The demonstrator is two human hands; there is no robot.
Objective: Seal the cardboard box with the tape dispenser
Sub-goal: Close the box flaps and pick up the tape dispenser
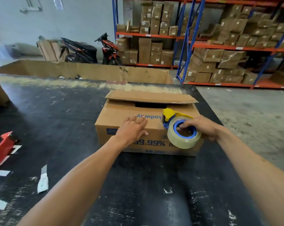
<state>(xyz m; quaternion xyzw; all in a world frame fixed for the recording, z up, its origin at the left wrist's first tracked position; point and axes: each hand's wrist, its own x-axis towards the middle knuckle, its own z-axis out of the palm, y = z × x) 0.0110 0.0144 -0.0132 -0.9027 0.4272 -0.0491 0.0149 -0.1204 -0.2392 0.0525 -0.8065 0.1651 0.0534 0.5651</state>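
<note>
A brown cardboard box with blue print stands on the black table. Its near flap lies down; the far flap sits slightly raised, leaving a dark gap between them. My left hand rests flat on the near top edge of the box, fingers spread. My right hand grips a tape dispenser with a yellow-and-blue head and a clear tape roll; fingers go through the blue core. The dispenser head touches the box's near right top edge.
A red tape dispenser lies at the table's left edge, with white label scraps nearby. A big open carton stands behind the table. Two scooters and blue-orange racks of boxes fill the background.
</note>
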